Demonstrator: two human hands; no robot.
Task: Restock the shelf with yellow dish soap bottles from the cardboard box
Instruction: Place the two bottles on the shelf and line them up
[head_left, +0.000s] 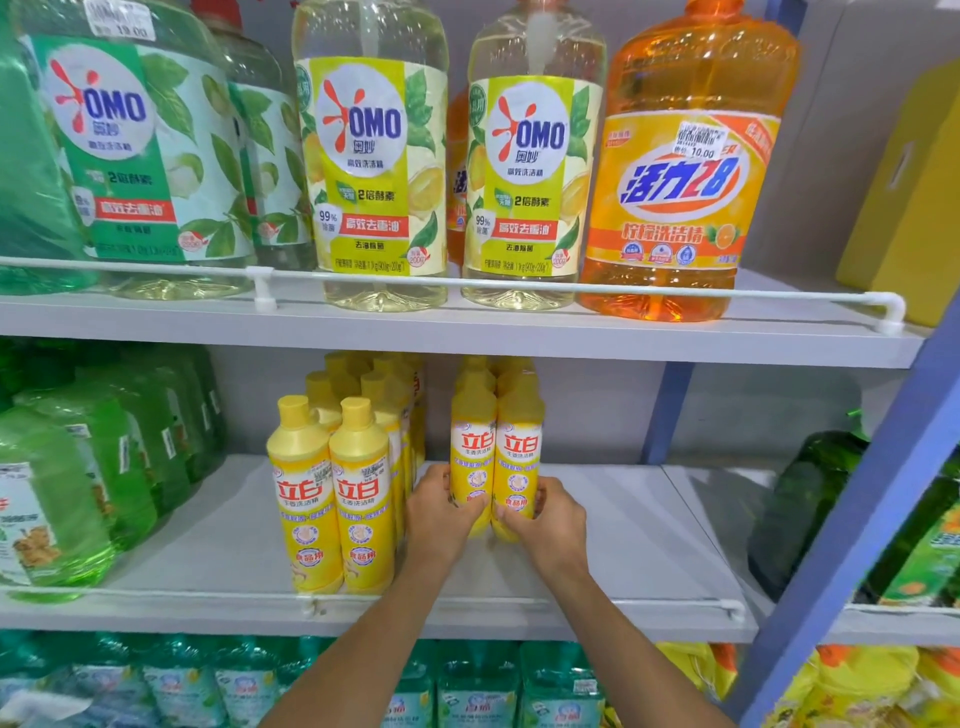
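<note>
Two yellow dish soap bottles stand side by side on the middle shelf (623, 561). My left hand (439, 512) grips the left bottle (471, 441) low on its body, and my right hand (550, 519) grips the right bottle (519, 441) the same way. More yellow bottles stand behind this pair. To the left, a block of several yellow dish soap bottles (332, 493) stands in rows reaching the shelf's front. The cardboard box is out of sight.
Green bottles (78, 493) fill the shelf's left end. A white rail (519, 603) runs along the front edge. Large OMO bottles (371, 156) and an orange jug (680, 171) stand above. A blue upright (841, 519) bounds the right side, dark green bottles (800, 509) beyond it.
</note>
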